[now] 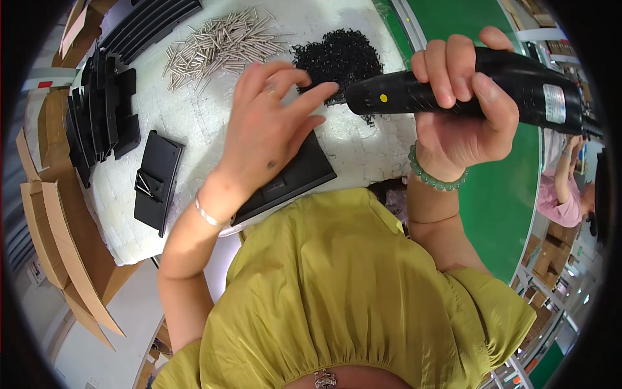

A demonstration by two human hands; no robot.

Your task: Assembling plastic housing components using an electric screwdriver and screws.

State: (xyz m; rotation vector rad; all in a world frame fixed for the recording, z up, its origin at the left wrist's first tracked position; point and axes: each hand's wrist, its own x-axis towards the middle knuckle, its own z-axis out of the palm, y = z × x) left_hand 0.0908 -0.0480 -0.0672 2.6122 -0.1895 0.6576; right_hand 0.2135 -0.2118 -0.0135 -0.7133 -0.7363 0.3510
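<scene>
My right hand [457, 104] is wrapped around a black electric screwdriver [402, 92], held almost level with its narrower end pointing left. A yellow dot and a pale label mark its body. My left hand [269, 117] hovers with fingers apart, index finger stretched towards a pile of small black screws [343, 58]. Whether a screw lies at its fingertips is too small to tell. Below that hand, partly covered by it, lies a flat black plastic part [291, 178] at the near edge of the white padded work surface [201, 123].
Silvery metal pins [223, 48] lie heaped at the back. Another black part [157, 178] with a few pins in it sits at left. Black slotted panels [103, 110] stand further left, beside an open cardboard box [71, 227]. A person in pink [562, 194] is at far right.
</scene>
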